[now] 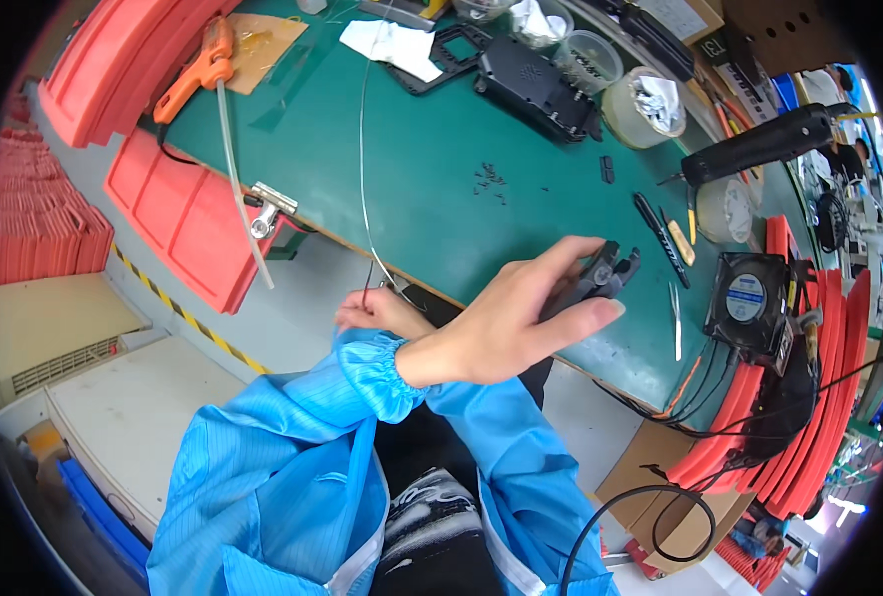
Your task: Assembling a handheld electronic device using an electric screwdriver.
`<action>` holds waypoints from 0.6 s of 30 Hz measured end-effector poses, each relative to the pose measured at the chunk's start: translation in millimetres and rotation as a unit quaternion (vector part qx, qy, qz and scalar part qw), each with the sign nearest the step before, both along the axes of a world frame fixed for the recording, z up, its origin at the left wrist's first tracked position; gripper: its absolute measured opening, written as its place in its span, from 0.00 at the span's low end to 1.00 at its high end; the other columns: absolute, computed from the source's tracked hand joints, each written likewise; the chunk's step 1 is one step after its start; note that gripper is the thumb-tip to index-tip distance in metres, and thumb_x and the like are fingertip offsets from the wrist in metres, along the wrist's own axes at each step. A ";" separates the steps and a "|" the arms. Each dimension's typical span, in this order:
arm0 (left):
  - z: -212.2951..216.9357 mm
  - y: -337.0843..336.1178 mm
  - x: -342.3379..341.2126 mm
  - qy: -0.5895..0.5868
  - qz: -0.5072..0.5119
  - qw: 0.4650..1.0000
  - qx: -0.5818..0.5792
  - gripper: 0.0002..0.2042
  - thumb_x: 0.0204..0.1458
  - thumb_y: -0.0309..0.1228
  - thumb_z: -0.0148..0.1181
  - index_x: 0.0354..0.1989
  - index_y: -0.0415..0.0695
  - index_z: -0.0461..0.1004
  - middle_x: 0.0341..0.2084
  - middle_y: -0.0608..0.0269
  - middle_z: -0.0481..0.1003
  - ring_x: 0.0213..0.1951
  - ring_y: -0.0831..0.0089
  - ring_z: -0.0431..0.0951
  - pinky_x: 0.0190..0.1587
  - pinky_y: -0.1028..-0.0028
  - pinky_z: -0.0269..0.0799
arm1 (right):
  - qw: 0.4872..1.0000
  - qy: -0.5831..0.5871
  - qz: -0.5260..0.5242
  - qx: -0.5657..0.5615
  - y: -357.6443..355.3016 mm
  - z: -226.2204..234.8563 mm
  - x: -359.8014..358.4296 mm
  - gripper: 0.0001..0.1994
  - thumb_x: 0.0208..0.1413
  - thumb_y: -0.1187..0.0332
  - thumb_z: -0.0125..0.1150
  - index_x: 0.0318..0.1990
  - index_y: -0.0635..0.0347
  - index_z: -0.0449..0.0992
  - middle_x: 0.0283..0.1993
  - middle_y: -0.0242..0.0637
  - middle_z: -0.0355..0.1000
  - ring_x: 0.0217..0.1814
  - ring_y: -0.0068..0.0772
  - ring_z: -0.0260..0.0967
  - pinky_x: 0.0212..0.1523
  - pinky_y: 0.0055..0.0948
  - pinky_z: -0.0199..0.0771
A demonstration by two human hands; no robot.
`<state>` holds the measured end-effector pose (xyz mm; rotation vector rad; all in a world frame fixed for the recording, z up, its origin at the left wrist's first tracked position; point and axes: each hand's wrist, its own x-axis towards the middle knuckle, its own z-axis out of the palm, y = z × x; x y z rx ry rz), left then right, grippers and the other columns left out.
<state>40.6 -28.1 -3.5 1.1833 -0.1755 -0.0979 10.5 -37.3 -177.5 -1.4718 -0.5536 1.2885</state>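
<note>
My forearms, in blue sleeves, cross in front of me. My left hand (496,323) reaches over to the right, closed round a black pair of pliers (600,278) above the bench's front edge. The jaws point away to the right. Beneath and left of that wrist is my right hand (387,313), its fingers closed on a thin dark red wire (367,286). A thin white cord (364,169) hangs down past the bench edge close to these fingers. Part of the right hand is hidden by the left wrist. Several tiny black pieces (489,181) lie on the green bench (302,169).
An orange glue gun (203,70) and a metal clip (271,207) are at left. Far back are a black housing (533,84) and tubs (645,107). At right lie a black pen-like tool (662,238), tweezers (676,320) and a small fan (747,298); an electric screwdriver (759,146) hangs above.
</note>
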 end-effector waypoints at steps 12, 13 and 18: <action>-1.9 9.0 0.8 0.020 -0.035 0.999 0.003 0.29 0.64 0.37 0.60 0.70 0.36 0.60 0.38 0.57 0.74 0.35 0.74 0.73 0.40 0.71 0.71 | 0.958 0.003 -0.273 0.082 -108.7 94.7 -8.3 0.17 0.68 0.67 0.60 0.61 0.62 0.73 0.61 0.46 0.73 0.63 0.40 0.70 0.61 0.41 0.70; 0.7 10.0 -0.6 0.033 -0.052 0.998 0.005 0.30 0.64 0.35 0.59 0.72 0.37 0.59 0.44 0.55 0.76 0.40 0.74 0.77 0.45 0.71 0.76 | 0.964 -0.151 -0.216 -0.018 -119.8 87.5 -8.3 0.17 0.64 0.69 0.64 0.59 0.61 0.75 0.60 0.47 0.74 0.60 0.44 0.73 0.56 0.43 0.72; 6.8 13.4 -1.6 0.058 -0.063 0.996 0.016 0.31 0.64 0.36 0.58 0.73 0.36 0.58 0.45 0.54 0.76 0.40 0.73 0.77 0.45 0.71 0.77 | 0.939 -0.221 -0.194 -0.179 -168.8 162.2 -19.3 0.09 0.58 0.71 0.68 0.42 0.66 0.80 0.42 0.48 0.76 0.44 0.49 0.74 0.44 0.41 0.73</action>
